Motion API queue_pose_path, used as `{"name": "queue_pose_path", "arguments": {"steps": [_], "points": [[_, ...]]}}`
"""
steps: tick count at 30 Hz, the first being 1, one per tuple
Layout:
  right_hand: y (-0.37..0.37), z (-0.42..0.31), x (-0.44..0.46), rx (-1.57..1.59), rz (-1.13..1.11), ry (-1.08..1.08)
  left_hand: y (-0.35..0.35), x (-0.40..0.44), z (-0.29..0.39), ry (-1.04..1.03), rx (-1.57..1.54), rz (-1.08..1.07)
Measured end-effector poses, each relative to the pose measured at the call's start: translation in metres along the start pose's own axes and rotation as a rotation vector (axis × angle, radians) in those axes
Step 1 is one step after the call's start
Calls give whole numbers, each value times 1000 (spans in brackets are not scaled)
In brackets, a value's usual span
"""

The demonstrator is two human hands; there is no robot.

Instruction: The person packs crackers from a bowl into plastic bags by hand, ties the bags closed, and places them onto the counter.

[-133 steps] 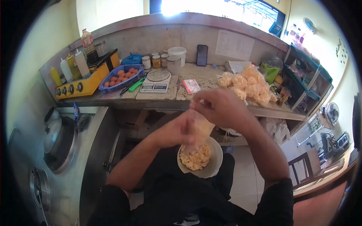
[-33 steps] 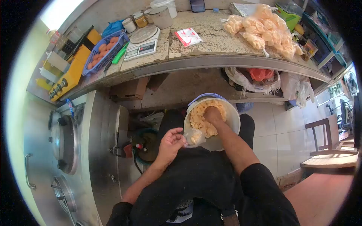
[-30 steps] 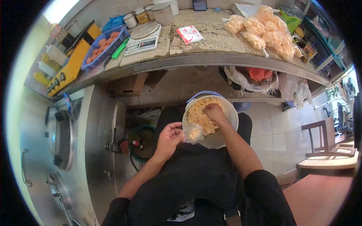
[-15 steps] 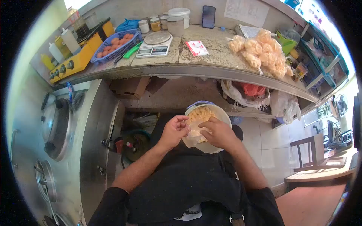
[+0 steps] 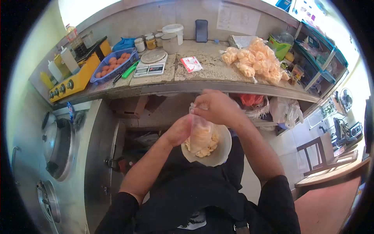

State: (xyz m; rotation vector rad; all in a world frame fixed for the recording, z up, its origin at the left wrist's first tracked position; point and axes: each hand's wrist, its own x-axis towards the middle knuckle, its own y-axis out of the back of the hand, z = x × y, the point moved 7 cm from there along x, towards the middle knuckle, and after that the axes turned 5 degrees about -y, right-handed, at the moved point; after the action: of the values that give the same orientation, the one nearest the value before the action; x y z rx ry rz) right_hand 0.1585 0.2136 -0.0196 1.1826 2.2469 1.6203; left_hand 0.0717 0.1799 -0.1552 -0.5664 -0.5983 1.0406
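Note:
A clear plastic bag (image 5: 201,134) with pale yellowish pieces in it hangs above a white bucket (image 5: 224,150) at my lap. My right hand (image 5: 218,107) pinches the bag's gathered top, fingers closed. Wrapped against the bag's left side is my left hand (image 5: 178,132), its fingers partly hidden behind the plastic. More pale pieces (image 5: 208,151) lie inside the bucket, partly covered by the bag.
Many filled bags (image 5: 259,58) are piled on the counter (image 5: 210,74). A digital scale (image 5: 150,69), a red-and-white packet (image 5: 191,64), a blue egg basket (image 5: 111,74) and a phone (image 5: 201,31) also stand there. A steel stove (image 5: 74,187) is at left.
Both hands were low in the bucket's mouth; my right hand has risen, lifting the filled bag by its top. My left hand has come against the bag's side. The view has shifted.

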Motion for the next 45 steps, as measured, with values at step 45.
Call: {"name": "queue_pose_path", "arguments": {"steps": [45], "points": [[-29,25,-41,708,-263,-324,-7,-24,4,208,695,-111]]}}
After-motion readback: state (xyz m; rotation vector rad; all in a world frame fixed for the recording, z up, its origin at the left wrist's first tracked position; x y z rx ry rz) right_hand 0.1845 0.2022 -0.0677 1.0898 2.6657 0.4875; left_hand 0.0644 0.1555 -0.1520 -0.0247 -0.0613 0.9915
